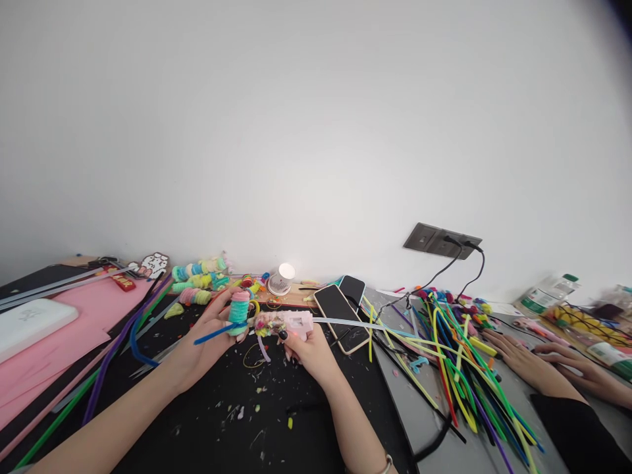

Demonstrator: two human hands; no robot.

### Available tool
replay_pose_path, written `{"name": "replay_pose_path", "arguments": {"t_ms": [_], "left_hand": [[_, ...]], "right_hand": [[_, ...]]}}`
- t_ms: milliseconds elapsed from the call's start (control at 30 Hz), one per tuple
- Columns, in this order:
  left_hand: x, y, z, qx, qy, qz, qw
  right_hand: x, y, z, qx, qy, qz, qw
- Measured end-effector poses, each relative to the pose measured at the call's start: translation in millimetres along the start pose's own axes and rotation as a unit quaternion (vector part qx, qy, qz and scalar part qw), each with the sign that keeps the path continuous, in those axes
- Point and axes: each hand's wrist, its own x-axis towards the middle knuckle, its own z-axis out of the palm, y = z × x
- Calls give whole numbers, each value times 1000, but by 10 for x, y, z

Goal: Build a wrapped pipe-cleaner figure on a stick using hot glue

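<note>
My left hand (200, 349) holds a small coil of fuzzy pipe cleaner (239, 311), pink on top and mint green below. A blue pipe cleaner (217, 333) sticks out from the coil toward the lower left. My right hand (309, 352) is wrapped round a pale pink glue gun (297, 322), and a long translucent glue stick (345, 322) runs out of its back to the right. The gun's front is crusted with multicoloured fuzz, and its nozzle points at the coil; whether they touch I cannot tell. A lilac strand (264, 349) hangs below the gun.
Two phones (340, 316) lie right of my hands, and a paper cup (282, 279) stands behind. Pipe cleaners (464, 368) are heaped at right near another person's hands (523, 359). Finished-looking coils (197, 270), pink sheets (106, 309) and a white box (37, 322) are at left.
</note>
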Motion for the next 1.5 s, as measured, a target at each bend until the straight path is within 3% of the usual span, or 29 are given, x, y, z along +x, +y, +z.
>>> {"name": "replay_pose_path", "arguments": {"t_ms": [233, 400, 567, 767, 867, 1000, 1100, 1200, 1367, 1500], "left_hand": [[2, -52, -65, 2, -12, -1, 1000], [-7, -17, -53, 3, 33, -14, 999], [14, 5, -60, 67, 84, -9, 994], [3, 1, -59, 160, 93, 10, 983], [-6, -37, -63, 220, 63, 25, 973], [-18, -131, -64, 228, -20, 36, 973], [-27, -184, -58, 235, -67, 35, 969], [-31, -202, -53, 234, -112, 27, 965], [-40, -199, -41, 216, -118, 17, 969], [-52, -172, -16, 189, -116, -5, 975]], "right_hand": [[3, 10, 1, -10, 3, -14, 1000], [-1, 3, -11, -113, 61, -44, 991], [-22, 13, -48, -341, 109, -30, 933], [-81, -2, -11, -449, 117, -36, 885], [-120, -88, 31, -431, 141, -82, 887], [-143, -154, 100, -378, 81, -153, 910], [-139, -127, 150, -366, 62, -193, 908], [-134, -90, 186, -354, 82, -239, 900], [-146, -98, 229, -325, 113, -256, 903], [-145, -119, 245, -286, 122, -218, 925]]}}
